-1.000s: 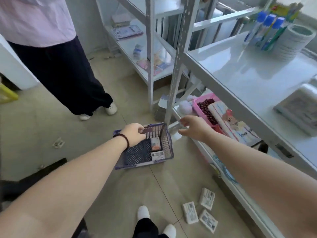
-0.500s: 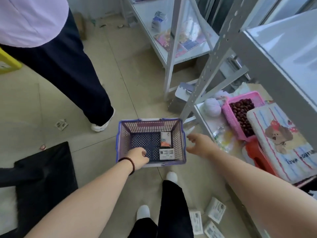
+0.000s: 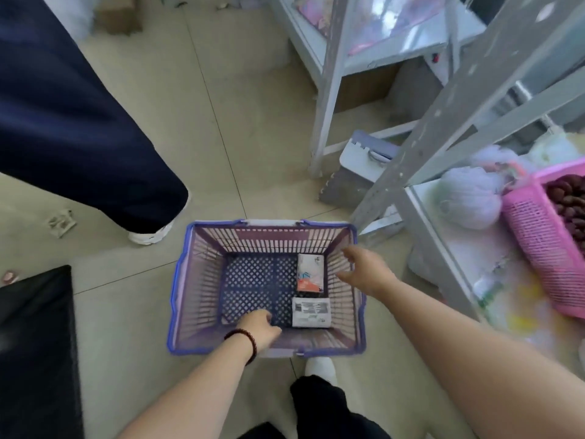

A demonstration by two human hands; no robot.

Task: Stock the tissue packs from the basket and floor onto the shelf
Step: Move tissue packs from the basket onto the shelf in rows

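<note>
- Reaching into the purple basket (image 3: pixel 186 289), the left hand (image 3: pixel 260 331) is curled at the near wall; its grasp cannot be determined.
- The right hand (image 3: pixel 364 268) is held open and empty over the right rim, just beside two tissue packs (image 3: pixel 310 276).

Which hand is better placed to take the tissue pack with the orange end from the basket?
The right hand, probably: it hovers open just beside the orange-ended tissue pack. The left hand is at the purple basket's near wall.

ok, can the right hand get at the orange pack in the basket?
Probably yes. The right hand is open at the basket rim beside the orange pack; nothing covers it, and the left hand is at the near wall.
</note>
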